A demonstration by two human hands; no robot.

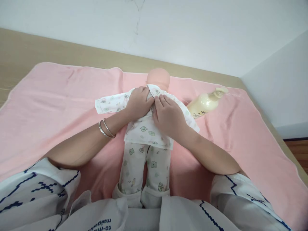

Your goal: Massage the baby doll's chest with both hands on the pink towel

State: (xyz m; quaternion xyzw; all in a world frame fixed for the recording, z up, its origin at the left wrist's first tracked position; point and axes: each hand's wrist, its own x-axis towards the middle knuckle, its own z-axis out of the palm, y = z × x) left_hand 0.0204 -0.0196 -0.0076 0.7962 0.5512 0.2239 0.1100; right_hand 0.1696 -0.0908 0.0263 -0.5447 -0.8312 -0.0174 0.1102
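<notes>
A baby doll (158, 78) lies on its back in a white printed shirt (144, 131) and matching trousers (134, 163). My left hand (139, 103) is closed on the upper front of the shirt, just below the doll's neck. Against it on the other side, my right hand (170, 116) has its fingers pressed together, gripping the cloth at the chest. The fingertips of both hands nearly meet, and the bit of cloth between them is mostly hidden. One shirt sleeve (112, 102) stretches out to the left.
A pale yellow pump bottle (204, 103) lies tilted to the right of the doll. Under everything, a pink blanket (72, 86) covers most of a wooden table (29, 48). Beyond the far edge stands a white wall (192, 35).
</notes>
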